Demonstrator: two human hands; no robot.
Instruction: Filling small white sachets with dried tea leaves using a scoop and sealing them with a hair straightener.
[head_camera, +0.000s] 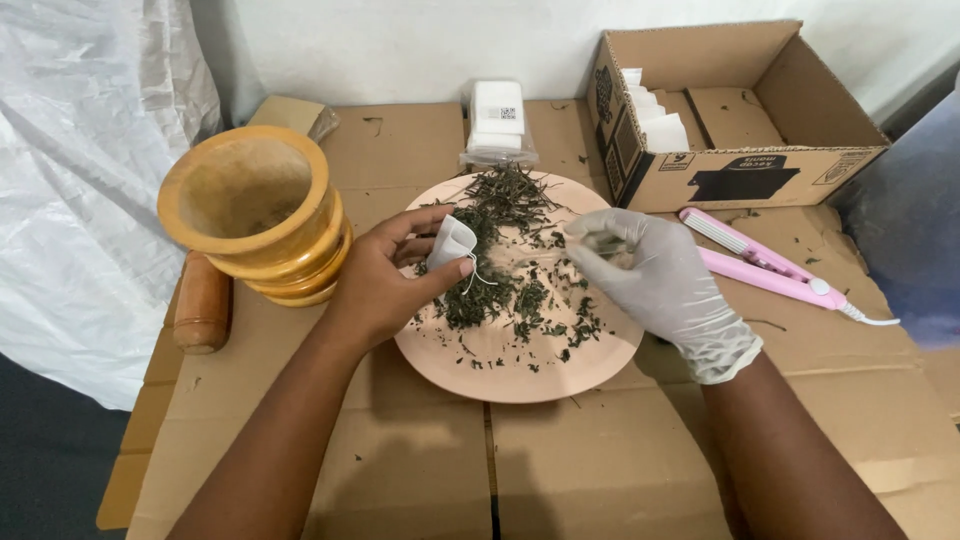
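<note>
— While the cardboard-covered counter carries everything, what sits biggest on it?

— An open cardboard box at the far right, with white packets standing inside. Next in size comes a round pink plate in the middle, strewn with dried green leaves.

— And to the left of the plate?

— A wooden mortar, upright and just beside the plate's rim, with a wooden pestle lying against its base on the left.

— What about the right side?

— A pink flat iron lies in front of the box, its white cord trailing off to the right. Behind the plate sits a clear pack of white sachets.

— Now the hands?

— The left hand, bare, is closed around a small white tea bag, holding it over the plate's left part, a thin string dangling below. The right hand, in a white glove, has its fingers pinched on a tuft of the leaves above the plate, near the bag but apart from it.
</note>
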